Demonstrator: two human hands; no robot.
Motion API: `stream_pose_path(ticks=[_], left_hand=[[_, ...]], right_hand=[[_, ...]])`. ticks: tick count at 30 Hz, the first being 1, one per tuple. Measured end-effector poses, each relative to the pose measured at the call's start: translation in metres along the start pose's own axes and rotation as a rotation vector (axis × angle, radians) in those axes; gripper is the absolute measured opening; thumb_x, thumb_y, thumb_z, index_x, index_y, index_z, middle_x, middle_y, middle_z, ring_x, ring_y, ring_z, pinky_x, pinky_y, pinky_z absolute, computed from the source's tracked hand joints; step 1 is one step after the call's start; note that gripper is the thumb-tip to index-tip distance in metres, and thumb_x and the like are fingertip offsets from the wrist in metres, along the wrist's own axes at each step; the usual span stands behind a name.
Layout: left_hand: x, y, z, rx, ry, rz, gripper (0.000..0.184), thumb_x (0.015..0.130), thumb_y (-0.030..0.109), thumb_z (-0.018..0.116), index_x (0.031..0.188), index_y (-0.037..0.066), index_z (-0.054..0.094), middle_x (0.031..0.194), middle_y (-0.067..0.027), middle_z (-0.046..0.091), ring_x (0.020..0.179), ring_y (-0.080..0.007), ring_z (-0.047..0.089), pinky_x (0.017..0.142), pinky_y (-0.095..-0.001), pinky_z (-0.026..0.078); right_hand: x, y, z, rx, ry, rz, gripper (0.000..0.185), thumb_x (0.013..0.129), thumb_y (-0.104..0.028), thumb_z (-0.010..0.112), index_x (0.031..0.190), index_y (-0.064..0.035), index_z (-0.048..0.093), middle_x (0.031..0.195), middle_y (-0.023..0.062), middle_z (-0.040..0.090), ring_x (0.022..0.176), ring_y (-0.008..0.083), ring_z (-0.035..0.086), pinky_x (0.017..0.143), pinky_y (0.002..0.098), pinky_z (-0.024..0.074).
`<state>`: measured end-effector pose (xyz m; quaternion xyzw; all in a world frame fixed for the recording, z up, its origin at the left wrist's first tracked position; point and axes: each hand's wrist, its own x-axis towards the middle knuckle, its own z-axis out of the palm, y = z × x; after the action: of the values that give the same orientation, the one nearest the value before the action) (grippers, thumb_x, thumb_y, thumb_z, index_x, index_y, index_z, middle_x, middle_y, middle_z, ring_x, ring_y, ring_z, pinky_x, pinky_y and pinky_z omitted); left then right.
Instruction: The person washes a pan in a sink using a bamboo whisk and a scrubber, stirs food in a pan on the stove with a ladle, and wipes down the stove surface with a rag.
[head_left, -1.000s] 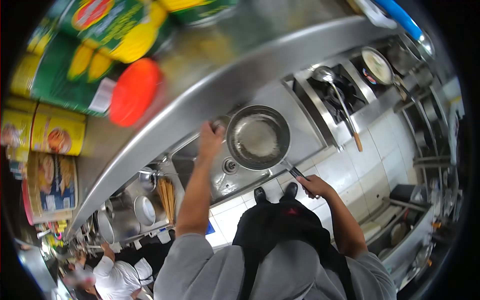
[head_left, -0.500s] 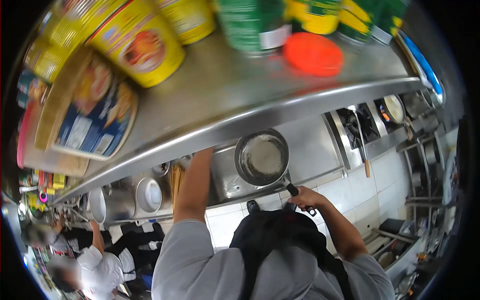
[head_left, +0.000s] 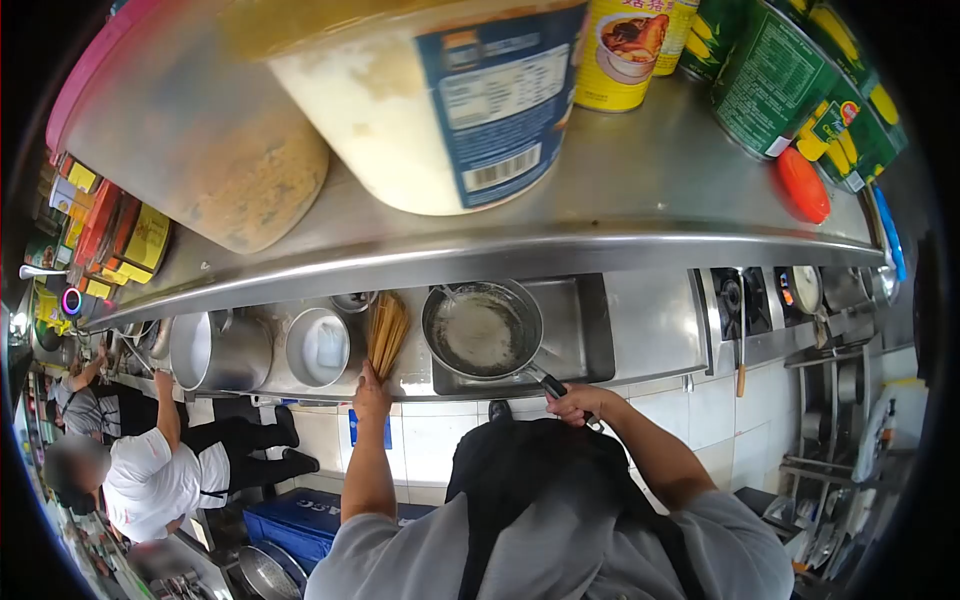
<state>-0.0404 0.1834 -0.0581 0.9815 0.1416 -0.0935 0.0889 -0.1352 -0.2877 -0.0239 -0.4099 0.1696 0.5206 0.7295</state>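
Observation:
My right hand (head_left: 577,403) is wrapped round the black handle of a frying pan (head_left: 480,332). The pan is over the left part of the steel sink (head_left: 592,345), with cloudy liquid or residue inside. My left hand (head_left: 371,396) is closed round the lower end of a bundle of thin wooden sticks (head_left: 387,330), which lies on the steel counter left of the sink. A white pot (head_left: 318,346) with something pale in it stands left of the bundle.
Overhead, a steel shelf (head_left: 640,190) holds a large white tub (head_left: 400,110), a pink-lidded container (head_left: 220,150), cans and a red lid (head_left: 803,186). Stove burners (head_left: 735,305) and a ladle are at the right. Two people work at the far left. A blue box (head_left: 290,525) is below.
My left hand has moved from beside the pan's far left edge down to the stick bundle and closed on it. The pan has shifted left over the sink. The view has swung left.

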Motion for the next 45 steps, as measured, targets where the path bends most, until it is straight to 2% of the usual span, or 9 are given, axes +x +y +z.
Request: stream_pose_path(ticks=[7, 14, 19, 23, 25, 31, 35, 37, 45], left_hand=[[-0.044, 0.061, -0.105, -0.484, 0.167, 0.430, 0.073, 0.092, 0.026, 0.065, 0.154, 0.013, 0.028, 0.101, -0.0242, 0.069, 0.093, -0.0439, 0.067, 0.076, -0.0481, 0.054], [-0.001, 0.177, -0.033, -0.002, -0.146, 0.515, 0.054, 0.092, 0.041, 0.061, 0.143, 0.027, 0.047, 0.097, -0.0181, 0.071, 0.091, -0.0381, 0.069, 0.079, -0.0508, 0.055], [-0.023, 0.178, -0.020, 0.052, -0.345, 1.015, 0.056, 0.092, 0.045, 0.061, 0.143, 0.031, 0.046, 0.100, -0.0157, 0.072, 0.094, -0.0363, 0.070, 0.080, -0.0501, 0.055], [0.033, 0.161, -0.053, 0.368, -0.461, 0.805, 0.054, 0.088, 0.052, 0.062, 0.139, 0.038, 0.051, 0.109, -0.0105, 0.072, 0.097, -0.0349, 0.070, 0.081, -0.0476, 0.056], [0.040, 0.175, -0.062, 0.134, -0.218, 0.671, 0.052, 0.088, 0.044, 0.065, 0.138, 0.032, 0.055, 0.109, -0.0119, 0.072, 0.097, -0.0350, 0.070, 0.085, -0.0474, 0.055], [0.003, 0.164, -0.004, 0.050, -0.380, 1.155, 0.054, 0.092, 0.043, 0.060, 0.144, 0.035, 0.046, 0.101, -0.0144, 0.072, 0.092, -0.0342, 0.070, 0.075, -0.0510, 0.056], [0.031, 0.150, -0.041, 0.377, -0.512, 0.909, 0.054, 0.093, 0.041, 0.060, 0.144, 0.033, 0.046, 0.103, -0.0150, 0.072, 0.091, -0.0356, 0.070, 0.076, -0.0508, 0.056], [0.054, 0.154, -0.011, 0.129, -0.229, 0.746, 0.055, 0.092, 0.040, 0.060, 0.145, 0.033, 0.046, 0.101, -0.0162, 0.072, 0.090, -0.0364, 0.070, 0.078, -0.0496, 0.056], [0.015, 0.135, -0.003, 0.190, -0.469, 0.966, 0.060, 0.091, 0.038, 0.060, 0.148, 0.030, 0.042, 0.097, -0.0164, 0.072, 0.089, -0.0363, 0.070, 0.079, -0.0506, 0.055]], right_hand=[[0.012, 0.002, -0.001, -0.071, 0.036, -0.044, 0.029, 0.087, -0.015, 0.075, 0.092, -0.0132, 0.047, 0.055, -0.0056, 0.041, 0.040, 0.0057, 0.039, 0.038, 0.0259, 0.0306], [0.021, -0.005, 0.027, -0.291, 0.187, -0.094, 0.026, 0.086, -0.014, 0.073, 0.090, -0.0116, 0.047, 0.056, -0.0042, 0.042, 0.042, 0.0054, 0.041, 0.038, 0.0261, 0.0331], [-0.005, -0.018, 0.014, -0.331, 0.383, -0.073, 0.024, 0.085, -0.013, 0.072, 0.088, -0.0088, 0.048, 0.056, -0.0025, 0.044, 0.043, 0.0068, 0.043, 0.039, 0.0292, 0.0432], [-0.017, -0.008, 0.007, -0.320, 0.374, -0.086, 0.025, 0.085, -0.012, 0.071, 0.091, -0.0081, 0.048, 0.056, -0.0023, 0.044, 0.042, 0.0076, 0.043, 0.038, 0.0293, 0.0421], [-0.008, -0.003, 0.014, -0.330, 0.343, -0.078, 0.026, 0.085, -0.011, 0.071, 0.093, -0.0079, 0.047, 0.056, -0.0021, 0.044, 0.042, 0.0081, 0.043, 0.038, 0.0292, 0.0415], [0.001, -0.007, 0.010, -0.372, 0.458, -0.117, 0.020, 0.085, -0.008, 0.067, 0.085, -0.0065, 0.048, 0.053, -0.0004, 0.043, 0.040, 0.0106, 0.043, 0.036, 0.0304, 0.0384], [-0.011, -0.002, 0.013, -0.404, 0.427, -0.108, 0.021, 0.083, -0.009, 0.069, 0.082, -0.0053, 0.047, 0.055, 0.0014, 0.046, 0.040, 0.0108, 0.046, 0.036, 0.0307, 0.0416], [0.008, 0.005, 0.014, -0.447, 0.467, -0.091, 0.020, 0.081, -0.008, 0.068, 0.083, -0.0044, 0.048, 0.056, 0.0033, 0.048, 0.040, 0.0119, 0.048, 0.037, 0.0314, 0.0417], [0.003, -0.014, 0.018, -0.504, 0.532, -0.071, 0.019, 0.079, -0.005, 0.066, 0.079, -0.0035, 0.047, 0.055, 0.0041, 0.048, 0.039, 0.0144, 0.048, 0.036, 0.0336, 0.0419]])
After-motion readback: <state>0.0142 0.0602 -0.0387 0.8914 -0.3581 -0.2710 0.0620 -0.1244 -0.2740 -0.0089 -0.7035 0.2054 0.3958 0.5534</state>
